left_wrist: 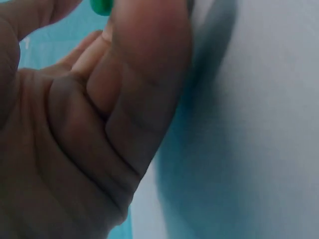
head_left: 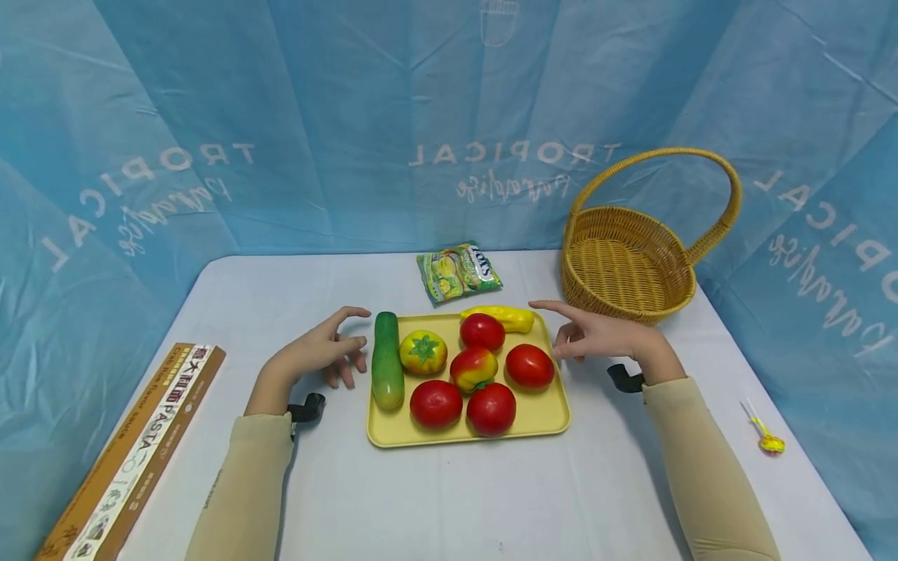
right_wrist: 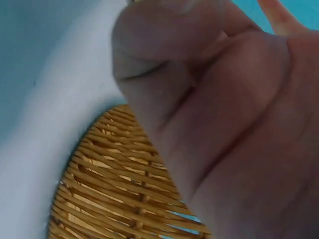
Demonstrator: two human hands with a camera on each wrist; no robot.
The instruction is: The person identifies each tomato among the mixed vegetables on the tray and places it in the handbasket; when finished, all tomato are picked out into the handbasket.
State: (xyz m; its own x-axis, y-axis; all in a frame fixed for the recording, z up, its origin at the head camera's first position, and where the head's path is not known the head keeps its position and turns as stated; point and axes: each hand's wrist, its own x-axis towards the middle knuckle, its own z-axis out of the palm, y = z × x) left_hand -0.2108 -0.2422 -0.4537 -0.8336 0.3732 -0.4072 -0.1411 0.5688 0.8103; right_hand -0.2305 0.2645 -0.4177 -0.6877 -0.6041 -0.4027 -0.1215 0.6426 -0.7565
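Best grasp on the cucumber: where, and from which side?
Likely round the middle, from above and the left. The cucumber is long and slim, lying along the left edge of the tray, so gripping across its width should suit. The round yellow fruit crowds its right; the left hand sits left.

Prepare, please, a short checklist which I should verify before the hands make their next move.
1. Left hand free: ok, it holds nothing.
2. Right hand free: ok, it holds nothing.
3. Right hand apart from the tray: cannot tell; they meet in the head view.
4. Tray flat on the table: ok.
5. Red-and-yellow fruit well spaced: not ok; red fruits crowd it.
6. Basket upright: ok, handle raised.
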